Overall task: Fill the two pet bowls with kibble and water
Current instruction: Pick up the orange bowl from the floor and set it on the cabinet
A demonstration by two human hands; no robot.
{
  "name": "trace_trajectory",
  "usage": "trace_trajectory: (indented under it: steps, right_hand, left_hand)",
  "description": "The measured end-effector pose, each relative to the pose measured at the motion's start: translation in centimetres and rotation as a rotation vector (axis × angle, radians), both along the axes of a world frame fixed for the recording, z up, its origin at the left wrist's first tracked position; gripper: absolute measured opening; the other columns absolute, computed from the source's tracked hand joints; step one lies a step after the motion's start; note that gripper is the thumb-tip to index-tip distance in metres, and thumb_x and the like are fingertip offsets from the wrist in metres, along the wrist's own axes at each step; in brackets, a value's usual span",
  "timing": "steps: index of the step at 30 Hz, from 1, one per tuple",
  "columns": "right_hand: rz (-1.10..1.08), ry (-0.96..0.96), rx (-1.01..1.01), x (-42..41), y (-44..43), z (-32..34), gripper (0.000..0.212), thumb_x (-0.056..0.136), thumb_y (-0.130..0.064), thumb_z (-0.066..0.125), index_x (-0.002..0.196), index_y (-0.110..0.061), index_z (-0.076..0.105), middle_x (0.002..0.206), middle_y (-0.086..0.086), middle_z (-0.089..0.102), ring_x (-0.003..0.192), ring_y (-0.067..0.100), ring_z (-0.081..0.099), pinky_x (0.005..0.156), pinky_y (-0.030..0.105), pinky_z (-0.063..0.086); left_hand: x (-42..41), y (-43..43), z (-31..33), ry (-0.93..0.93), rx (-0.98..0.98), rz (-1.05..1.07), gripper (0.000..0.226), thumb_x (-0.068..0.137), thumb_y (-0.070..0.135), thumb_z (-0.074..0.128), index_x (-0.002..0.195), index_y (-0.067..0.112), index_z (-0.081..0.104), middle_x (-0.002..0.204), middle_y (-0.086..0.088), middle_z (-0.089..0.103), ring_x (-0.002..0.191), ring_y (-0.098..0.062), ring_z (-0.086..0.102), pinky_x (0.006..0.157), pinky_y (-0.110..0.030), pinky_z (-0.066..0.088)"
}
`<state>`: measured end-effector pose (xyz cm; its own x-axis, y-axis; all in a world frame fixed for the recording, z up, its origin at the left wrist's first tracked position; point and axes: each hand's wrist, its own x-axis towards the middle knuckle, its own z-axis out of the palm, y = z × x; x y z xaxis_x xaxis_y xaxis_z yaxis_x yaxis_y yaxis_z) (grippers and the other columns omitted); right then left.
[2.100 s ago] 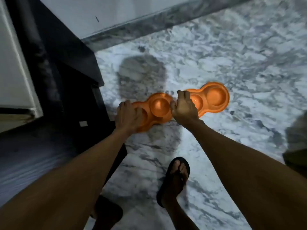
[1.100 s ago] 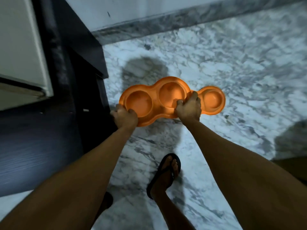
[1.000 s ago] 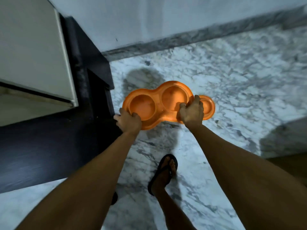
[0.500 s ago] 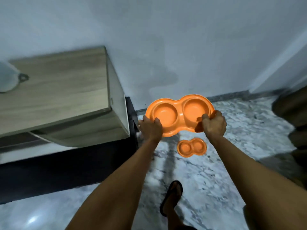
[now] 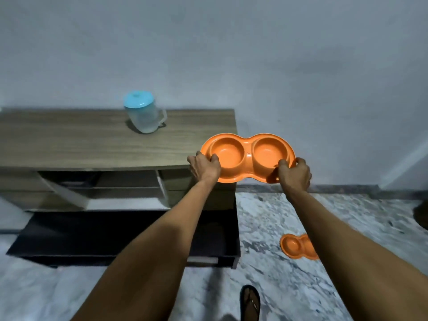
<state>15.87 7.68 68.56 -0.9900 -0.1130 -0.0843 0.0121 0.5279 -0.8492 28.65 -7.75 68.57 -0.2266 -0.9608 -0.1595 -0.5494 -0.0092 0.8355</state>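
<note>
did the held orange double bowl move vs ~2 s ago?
Yes. The double bowl, gripped by the left hand and right hand, went up off the marble floor to the wooden cabinet top level.

Layout of bowls, jug and cabinet.
A double bowl [image 5: 247,157] is held in the air by the left hand [image 5: 203,169] and right hand [image 5: 295,173], at the cabinet's [image 5: 92,144] right end. A lidded jug [image 5: 143,114] stands on the cabinet top, left of it. A second double bowl [image 5: 295,246] lies on the floor [image 5: 266,223], below and right.
</note>
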Motion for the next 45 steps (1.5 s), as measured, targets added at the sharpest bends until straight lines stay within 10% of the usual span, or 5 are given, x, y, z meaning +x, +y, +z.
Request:
trace_trajectory:
  steps: [18,45]
  right_hand:
    - [0.399,-0.114,0.002,20.0,-33.9,-2.8,0.055,0.09,-0.038,0.061,0.136,-0.009,0.048,0.133,0.016,0.055,0.121,0.037,0.054,0.101,0.048,0.044]
    - [0.153,-0.142,0.262,26.9,-53.7,-7.6,0.05,0.095,-0.037,0.059,0.13,-0.003,0.055,0.135,0.019,0.049,0.123,0.039,0.051,0.101,0.043,0.041]
  left_hand:
    - [25.3,-28.5,-1.6,-0.121,-0.036,0.367,0.045,0.092,0.034,0.061,0.121,0.0,0.061,0.131,-0.022,0.05,0.119,-0.041,0.052,0.1,-0.047,0.043]
    - [29.3,-53.3,-8.9,-0.4,0.029,0.004,0.054,0.084,0.054,0.059,0.107,0.007,0.069,0.116,-0.019,0.063,0.108,-0.039,0.059,0.089,-0.049,0.052]
